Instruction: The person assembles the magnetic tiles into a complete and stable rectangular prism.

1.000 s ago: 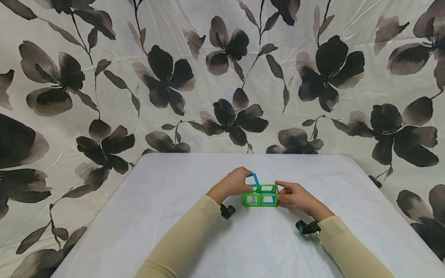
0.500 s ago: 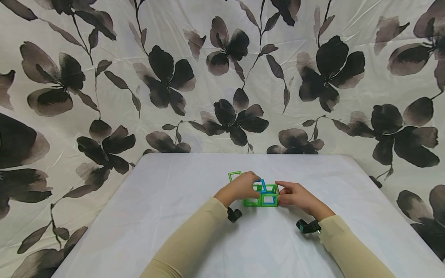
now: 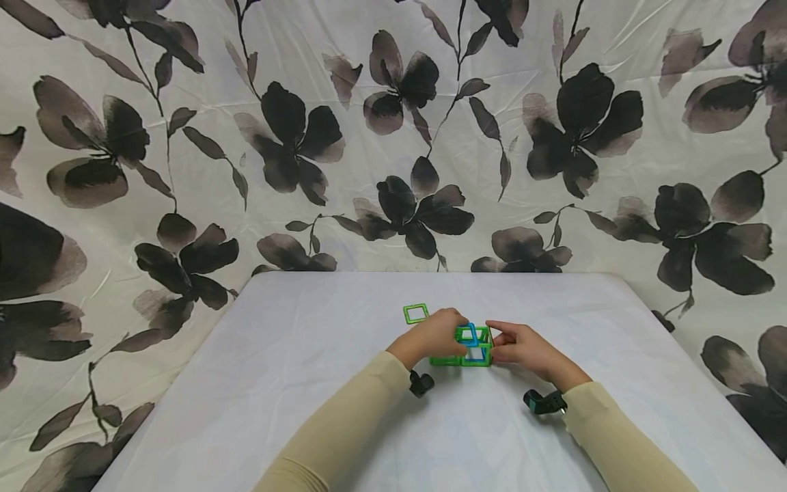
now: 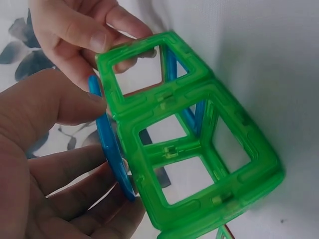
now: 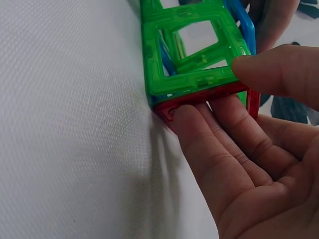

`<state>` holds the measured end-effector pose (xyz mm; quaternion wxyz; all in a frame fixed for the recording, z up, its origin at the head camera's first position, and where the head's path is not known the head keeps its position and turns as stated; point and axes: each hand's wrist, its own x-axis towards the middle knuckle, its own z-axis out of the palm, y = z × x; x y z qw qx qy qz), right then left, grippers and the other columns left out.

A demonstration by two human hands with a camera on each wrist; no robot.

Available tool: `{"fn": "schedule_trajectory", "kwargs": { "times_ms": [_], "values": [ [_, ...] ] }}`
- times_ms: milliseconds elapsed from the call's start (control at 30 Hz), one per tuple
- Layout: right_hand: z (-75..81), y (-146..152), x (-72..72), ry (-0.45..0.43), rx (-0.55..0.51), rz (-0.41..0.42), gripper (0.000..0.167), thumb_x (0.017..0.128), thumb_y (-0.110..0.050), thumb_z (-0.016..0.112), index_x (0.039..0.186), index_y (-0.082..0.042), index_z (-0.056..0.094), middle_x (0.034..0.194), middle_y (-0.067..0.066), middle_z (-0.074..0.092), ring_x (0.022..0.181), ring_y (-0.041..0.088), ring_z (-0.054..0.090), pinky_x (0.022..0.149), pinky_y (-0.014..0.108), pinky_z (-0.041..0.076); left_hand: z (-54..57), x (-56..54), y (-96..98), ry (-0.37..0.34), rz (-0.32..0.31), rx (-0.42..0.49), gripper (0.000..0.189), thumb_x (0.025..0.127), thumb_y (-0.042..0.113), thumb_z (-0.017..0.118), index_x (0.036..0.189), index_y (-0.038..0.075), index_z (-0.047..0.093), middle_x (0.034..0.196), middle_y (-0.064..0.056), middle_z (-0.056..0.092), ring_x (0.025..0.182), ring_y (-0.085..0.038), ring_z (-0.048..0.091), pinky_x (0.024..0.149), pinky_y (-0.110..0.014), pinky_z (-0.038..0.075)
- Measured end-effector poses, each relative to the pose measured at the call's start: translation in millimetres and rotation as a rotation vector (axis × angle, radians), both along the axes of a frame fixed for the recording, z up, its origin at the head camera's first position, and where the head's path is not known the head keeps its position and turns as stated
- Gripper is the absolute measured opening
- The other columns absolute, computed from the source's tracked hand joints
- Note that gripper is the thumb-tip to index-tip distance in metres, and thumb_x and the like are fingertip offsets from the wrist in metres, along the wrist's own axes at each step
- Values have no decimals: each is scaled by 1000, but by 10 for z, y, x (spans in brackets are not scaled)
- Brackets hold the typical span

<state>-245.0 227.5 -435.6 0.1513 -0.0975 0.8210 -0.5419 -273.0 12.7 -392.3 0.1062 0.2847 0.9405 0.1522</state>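
A box of see-through green magnetic tiles [image 4: 165, 101], two squares long, stands on the table. My left hand [image 3: 433, 335] pinches a blue square magnetic tile [image 4: 111, 145] between thumb and fingers. This blue tile stands tilted against the upper edge of the box, close to where the two squares meet. At the right end of the box, my right hand [image 3: 530, 351] holds it, thumb on a green edge and fingers against a red tile [image 5: 207, 94]. More blue shows inside the box. In the head view my left hand hides part of the box's left half.
A single green square tile [image 3: 417, 321] lies on the white table [image 3: 320, 321] behind my left hand. A flower-printed cloth [image 3: 406, 205] hangs beyond the table's far edge. Each wrist wears a small black camera [image 3: 421, 384].
My left hand has moved right along the box with the blue tile, and the loose green tile behind it has come into view. My right hand stays in place.
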Motion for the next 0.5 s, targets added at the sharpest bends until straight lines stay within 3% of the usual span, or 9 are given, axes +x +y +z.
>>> {"fn": "schedule_trajectory", "kwargs": {
  "times_ms": [500],
  "values": [
    [-18, -2, -2, 7, -15, -16, 69, 89, -5, 64, 150, -1, 32, 104, 14, 61, 88, 17, 61, 84, 36, 57, -44, -44, 114, -19, -27, 15, 57, 84, 30, 73, 137, 15, 56, 140, -3, 53, 126, -16, 50, 107, -31, 42]
  ]
}}
